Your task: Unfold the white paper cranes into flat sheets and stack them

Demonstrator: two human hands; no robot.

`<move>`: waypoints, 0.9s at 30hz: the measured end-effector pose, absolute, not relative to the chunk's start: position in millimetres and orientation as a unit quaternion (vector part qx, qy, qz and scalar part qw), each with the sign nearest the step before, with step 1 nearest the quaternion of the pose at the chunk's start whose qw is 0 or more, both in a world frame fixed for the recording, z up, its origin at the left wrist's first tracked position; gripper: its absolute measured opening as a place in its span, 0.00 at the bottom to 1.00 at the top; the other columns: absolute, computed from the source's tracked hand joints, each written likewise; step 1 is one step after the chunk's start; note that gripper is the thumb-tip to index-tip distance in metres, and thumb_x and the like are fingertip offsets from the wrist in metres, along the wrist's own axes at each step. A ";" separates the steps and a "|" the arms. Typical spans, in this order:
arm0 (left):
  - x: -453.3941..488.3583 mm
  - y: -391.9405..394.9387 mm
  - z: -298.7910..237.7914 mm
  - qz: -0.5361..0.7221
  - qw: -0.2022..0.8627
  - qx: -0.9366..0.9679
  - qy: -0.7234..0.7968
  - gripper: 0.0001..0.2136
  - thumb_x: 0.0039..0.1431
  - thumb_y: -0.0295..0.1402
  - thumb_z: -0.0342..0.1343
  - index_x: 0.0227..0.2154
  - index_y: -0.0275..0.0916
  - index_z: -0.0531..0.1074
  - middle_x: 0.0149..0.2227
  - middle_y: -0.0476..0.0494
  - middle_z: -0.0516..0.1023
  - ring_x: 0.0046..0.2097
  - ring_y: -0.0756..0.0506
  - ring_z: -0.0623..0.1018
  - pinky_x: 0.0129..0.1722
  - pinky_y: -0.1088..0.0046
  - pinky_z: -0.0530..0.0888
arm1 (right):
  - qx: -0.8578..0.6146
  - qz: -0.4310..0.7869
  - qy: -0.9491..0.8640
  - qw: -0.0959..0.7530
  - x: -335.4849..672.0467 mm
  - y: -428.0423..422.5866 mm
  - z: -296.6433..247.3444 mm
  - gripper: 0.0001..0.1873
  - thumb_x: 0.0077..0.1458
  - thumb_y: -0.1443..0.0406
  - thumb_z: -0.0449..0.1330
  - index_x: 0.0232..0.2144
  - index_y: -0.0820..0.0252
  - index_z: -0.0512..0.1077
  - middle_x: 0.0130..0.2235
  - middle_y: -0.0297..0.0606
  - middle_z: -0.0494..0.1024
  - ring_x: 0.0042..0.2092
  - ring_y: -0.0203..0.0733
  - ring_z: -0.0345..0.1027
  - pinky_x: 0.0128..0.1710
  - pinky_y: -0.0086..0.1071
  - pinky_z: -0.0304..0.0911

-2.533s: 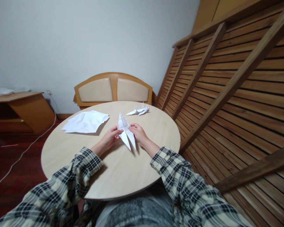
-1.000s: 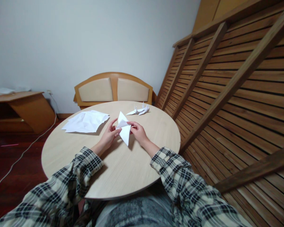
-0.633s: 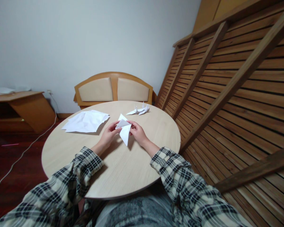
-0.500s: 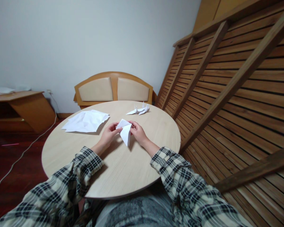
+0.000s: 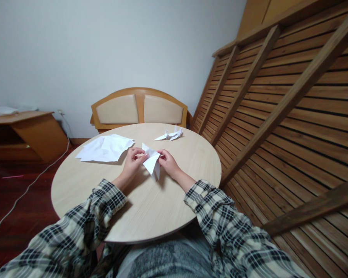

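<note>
Both my hands hold a partly folded white paper piece (image 5: 151,161) just above the round wooden table (image 5: 139,204). My left hand (image 5: 133,161) pinches its left side with fingers curled. On the right side, my right hand (image 5: 167,162) grips the paper's upper corner. The paper's narrow point hangs down toward the tabletop between my wrists. Both sleeves are plaid.
A stack of loose white sheets (image 5: 106,148) lies on the table's far left. Folded paper cranes (image 5: 171,134) sit at the far edge. A padded wooden chair back (image 5: 139,109) stands behind the table. Slatted wooden panelling (image 5: 278,116) runs along the right. A cable (image 5: 23,193) crosses the floor at left.
The paper had two long points hanging down; its upper flap has been folded over and the piece turned, so it is now more compact. My left hand moved up slightly.
</note>
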State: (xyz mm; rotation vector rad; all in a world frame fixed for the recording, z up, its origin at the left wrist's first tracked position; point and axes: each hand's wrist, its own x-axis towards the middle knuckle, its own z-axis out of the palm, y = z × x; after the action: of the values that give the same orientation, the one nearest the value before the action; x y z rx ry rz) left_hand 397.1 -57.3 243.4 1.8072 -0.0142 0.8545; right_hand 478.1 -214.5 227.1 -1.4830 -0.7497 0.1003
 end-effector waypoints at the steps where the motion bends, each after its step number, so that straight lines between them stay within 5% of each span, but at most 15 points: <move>1: 396.7 -55.7 243.4 0.370 0.515 0.773 -0.012 0.09 0.52 0.40 0.62 0.31 0.41 0.73 0.44 0.43 0.67 0.46 0.42 0.72 0.42 0.64 0.74 | -0.666 0.022 -0.337 0.665 478.0 -214.8 227.2 0.11 0.48 0.69 0.58 0.37 0.57 0.69 0.41 0.35 0.69 0.37 0.36 0.66 0.37 0.31 0.66; 9: 389.8 -55.1 255.2 0.445 0.273 0.847 -0.094 0.05 0.56 0.33 0.60 0.36 0.41 0.73 0.50 0.41 0.65 0.55 0.39 0.67 0.54 0.54 0.67 | -0.695 -0.127 -0.390 0.590 467.6 -222.1 240.3 0.12 0.48 0.75 0.56 0.34 0.58 0.71 0.41 0.37 0.65 0.34 0.34 0.64 0.27 0.26 0.63; 15: 383.9 -56.6 261.4 0.498 0.189 0.839 -0.110 0.06 0.55 0.28 0.60 0.35 0.44 0.76 0.49 0.43 0.65 0.52 0.41 0.67 0.49 0.59 0.70 | -0.701 -0.186 -0.419 0.546 463.8 -224.8 244.1 0.14 0.51 0.76 0.55 0.38 0.56 0.71 0.41 0.37 0.67 0.33 0.33 0.65 0.29 0.28 0.65; 19: 380.6 -50.3 265.7 0.547 0.118 0.825 -0.074 0.06 0.54 0.27 0.60 0.33 0.44 0.77 0.38 0.45 0.67 0.41 0.43 0.69 0.42 0.63 0.70 | -0.679 -0.208 -0.451 0.541 461.8 -225.6 243.1 0.16 0.54 0.74 0.55 0.44 0.55 0.69 0.44 0.39 0.68 0.33 0.34 0.65 0.29 0.29 0.65; 23: 380.6 -44.8 264.6 0.511 0.076 0.851 -0.093 0.05 0.56 0.27 0.57 0.32 0.42 0.76 0.26 0.49 0.68 0.30 0.47 0.68 0.33 0.68 0.65 | -0.676 -0.223 -0.453 0.536 460.6 -225.3 242.4 0.11 0.55 0.70 0.58 0.41 0.56 0.67 0.43 0.37 0.67 0.32 0.34 0.65 0.30 0.30 0.65; 27: 380.4 -48.0 261.1 0.466 0.080 0.871 -0.133 0.07 0.59 0.26 0.52 0.33 0.41 0.76 0.25 0.48 0.72 0.28 0.48 0.70 0.29 0.71 0.64 | -0.694 -0.240 -0.430 0.525 461.0 -224.2 241.2 0.13 0.53 0.64 0.64 0.39 0.55 0.64 0.38 0.34 0.67 0.32 0.35 0.63 0.32 0.31 0.66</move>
State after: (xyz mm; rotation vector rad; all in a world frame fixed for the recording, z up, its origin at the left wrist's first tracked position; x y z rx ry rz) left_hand 380.4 -48.0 261.1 2.6055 -0.3975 1.3925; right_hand 461.0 -224.2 241.2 -1.6608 -1.0297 -0.5740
